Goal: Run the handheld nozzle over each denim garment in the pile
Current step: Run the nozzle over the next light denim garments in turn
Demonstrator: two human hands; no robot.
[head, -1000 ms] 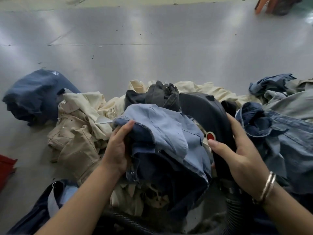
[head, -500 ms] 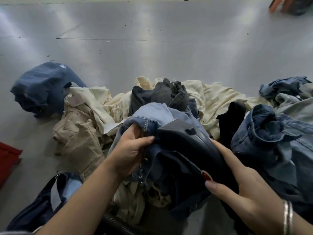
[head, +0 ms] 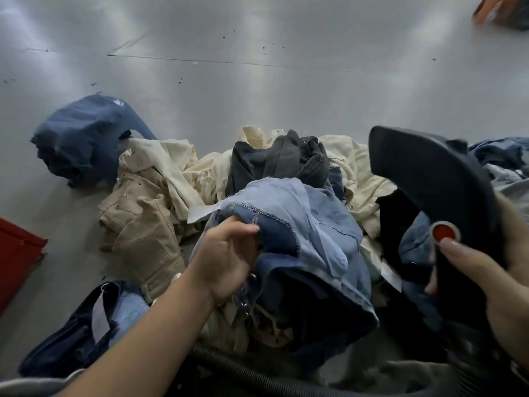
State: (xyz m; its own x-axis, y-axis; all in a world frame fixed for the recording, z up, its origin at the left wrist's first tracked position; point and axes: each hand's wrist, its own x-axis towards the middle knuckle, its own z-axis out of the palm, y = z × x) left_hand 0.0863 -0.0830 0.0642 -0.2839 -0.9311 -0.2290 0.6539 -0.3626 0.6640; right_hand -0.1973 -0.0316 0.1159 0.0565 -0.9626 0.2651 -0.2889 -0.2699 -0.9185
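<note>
- Well, from the head view we see a soft, crumpled pile of garments [head: 257, 196] spread on a smooth grey floor [head: 257, 67] with a dull sheen: cream and tan cotton, charcoal cloth, and several shades of blue denim.
- At the middle of the pile lies the light blue denim garment [head: 300, 233], turned inside out, with a pale lining, overlocked seam stitching and a darker blue fold beneath.
- A separate navy bundle [head: 83, 138] sits apart to the left, and a red edge [head: 17, 253] shows at the left border.
- We see the handheld nozzle [head: 429, 179] as a dark, matte, curved plastic shell with a broad flat mouth, lifted above the right side of the pile, clear of the cloth; a round red button [head: 443, 233] sits on its handle.
- A ribbed black hose [head: 243, 373] runs along the bottom.
- Our left hand [head: 226, 262] curls its fingers into a fold of the light blue denim, gripping it.
- Our right hand [head: 481, 276] wraps the nozzle handle, thumb tip apparently just under the button, though blur makes contact uncertain.
</note>
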